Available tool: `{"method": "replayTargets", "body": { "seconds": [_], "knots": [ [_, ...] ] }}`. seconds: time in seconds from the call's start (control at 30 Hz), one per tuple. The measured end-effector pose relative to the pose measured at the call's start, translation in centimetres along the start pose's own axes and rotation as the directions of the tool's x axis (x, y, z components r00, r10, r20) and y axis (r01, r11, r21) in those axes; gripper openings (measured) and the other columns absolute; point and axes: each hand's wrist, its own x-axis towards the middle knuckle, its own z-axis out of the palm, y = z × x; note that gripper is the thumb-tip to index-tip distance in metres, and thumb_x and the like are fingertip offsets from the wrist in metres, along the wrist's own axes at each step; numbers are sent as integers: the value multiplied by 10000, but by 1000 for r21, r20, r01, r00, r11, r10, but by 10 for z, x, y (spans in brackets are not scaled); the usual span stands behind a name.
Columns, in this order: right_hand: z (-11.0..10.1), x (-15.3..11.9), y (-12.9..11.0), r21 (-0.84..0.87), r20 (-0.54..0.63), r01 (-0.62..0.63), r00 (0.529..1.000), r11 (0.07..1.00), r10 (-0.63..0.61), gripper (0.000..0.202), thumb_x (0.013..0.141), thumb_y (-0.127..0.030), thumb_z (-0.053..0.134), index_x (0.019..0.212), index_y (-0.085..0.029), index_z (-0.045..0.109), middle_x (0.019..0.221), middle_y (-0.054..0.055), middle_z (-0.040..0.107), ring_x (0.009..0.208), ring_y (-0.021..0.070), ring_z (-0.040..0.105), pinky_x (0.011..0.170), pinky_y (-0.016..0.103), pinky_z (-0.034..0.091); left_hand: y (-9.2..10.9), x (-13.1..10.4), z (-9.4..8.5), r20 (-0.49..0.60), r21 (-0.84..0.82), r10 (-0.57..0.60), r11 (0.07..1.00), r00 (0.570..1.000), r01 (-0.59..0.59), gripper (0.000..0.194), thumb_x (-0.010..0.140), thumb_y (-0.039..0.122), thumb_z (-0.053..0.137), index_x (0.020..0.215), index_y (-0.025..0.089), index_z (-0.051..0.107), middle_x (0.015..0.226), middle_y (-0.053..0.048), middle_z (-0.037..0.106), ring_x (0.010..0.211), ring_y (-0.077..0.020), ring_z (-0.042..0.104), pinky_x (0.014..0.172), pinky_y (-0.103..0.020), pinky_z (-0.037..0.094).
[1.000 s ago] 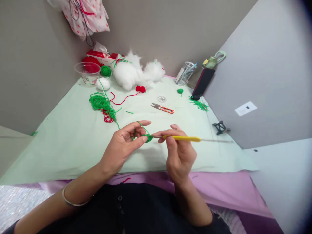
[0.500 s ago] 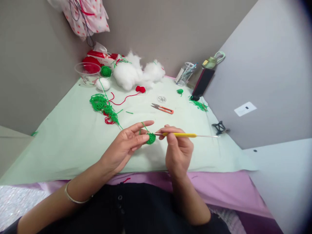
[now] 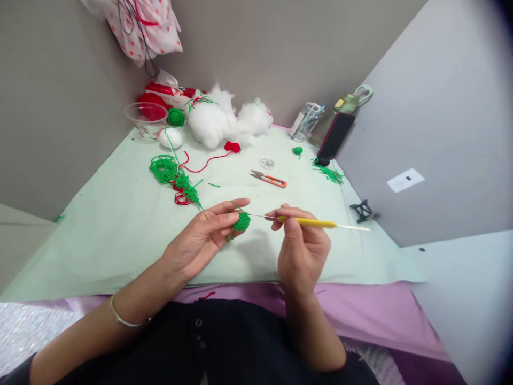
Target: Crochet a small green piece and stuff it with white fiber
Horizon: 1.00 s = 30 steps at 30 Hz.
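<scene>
Between thumb and fingers, my left hand (image 3: 208, 230) pinches a small round green crochet piece (image 3: 242, 221). Green yarn passes over its raised index finger and shows again by the lower fingers. My right hand (image 3: 302, 246) grips a crochet hook (image 3: 308, 221) by its yellow handle, like a pen. The thin metal shaft points left, its tip at the upper right edge of the crochet piece; whether a loop is on it is too small to tell. From the left hand the yarn leads to a loose green tangle (image 3: 166, 170) on the table.
Thread snips (image 3: 268, 178) lie beyond my hands, with a small clear dish (image 3: 267, 163) behind. White stuffing (image 3: 212, 120), a clear tub (image 3: 146, 125) and a red tissue box (image 3: 172, 96) stand at the back. A phone (image 3: 335, 136) leans by a bottle (image 3: 348, 101) at right.
My right hand has drawn the hook to the right, away from the left fingers. The crochet piece has shifted slightly left and turned in my left hand.
</scene>
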Motion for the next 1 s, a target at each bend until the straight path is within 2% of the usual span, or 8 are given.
{"method": "replayTargets", "body": {
  "seconds": [0.07,0.13,0.5,0.6,0.7,0.87,0.93,1.0],
  "knots": [
    [0,1,-1,135,58,-121,992,983,114,174,1008,-260,579,1000,-273,752,901,-3,758,734,140,667,820,355,539,0,-1,1,3,68,42,997,999,-42,359,784,211,837,1141,225,800,845,11,627,784,-82,542,801,-203,456],
    [1,2,-2,130,137,-169,979,977,151,149,992,-264,613,997,-264,762,910,7,753,786,145,673,762,319,531,0,-2,3,1,145,81,986,997,-81,372,782,210,843,1149,245,798,848,17,630,814,-85,552,799,-196,443],
    [-4,5,3,258,192,-296,949,920,251,172,1029,-312,543,983,-242,693,858,6,753,751,154,688,760,345,553,3,-7,3,-4,309,151,940,989,-142,335,801,231,815,1134,264,800,852,11,624,801,-96,555,763,-218,448],
    [-6,4,-4,86,160,-169,975,982,154,160,1033,-263,528,999,-252,685,887,-5,773,720,142,688,911,401,539,2,-8,2,-3,374,189,911,982,-174,351,806,236,812,1153,283,790,862,14,626,821,-102,572,790,-224,463],
    [-5,0,-12,-185,196,113,978,976,-76,183,1029,-187,502,1057,-259,668,932,-15,788,704,127,696,1100,477,428,1,-9,1,-11,497,281,834,960,-238,373,825,234,793,1195,280,769,858,13,630,838,-117,586,809,-238,474],
    [3,-9,-6,-431,263,490,871,758,-414,193,1037,-177,459,1051,-243,640,936,-2,808,735,128,720,1079,458,395,-4,-11,5,0,690,499,627,867,-361,335,838,172,749,1165,240,769,915,-5,658,821,-131,569,826,-261,469],
    [6,-11,2,-473,264,558,828,682,-494,153,1018,-189,517,1048,-259,650,983,-4,814,754,126,725,1063,435,407,-6,-13,7,-4,692,520,618,854,-373,353,843,180,750,1191,241,761,955,-11,671,811,-129,557,850,-263,463],
    [6,-13,10,-515,286,591,801,620,-526,166,972,-175,602,1051,-302,676,1025,-21,810,784,128,726,1060,417,404,-7,-13,9,-42,622,475,701,879,-349,419,827,199,783,1242,243,742,953,-11,672,811,-127,551,843,-252,461]
  ]
}}
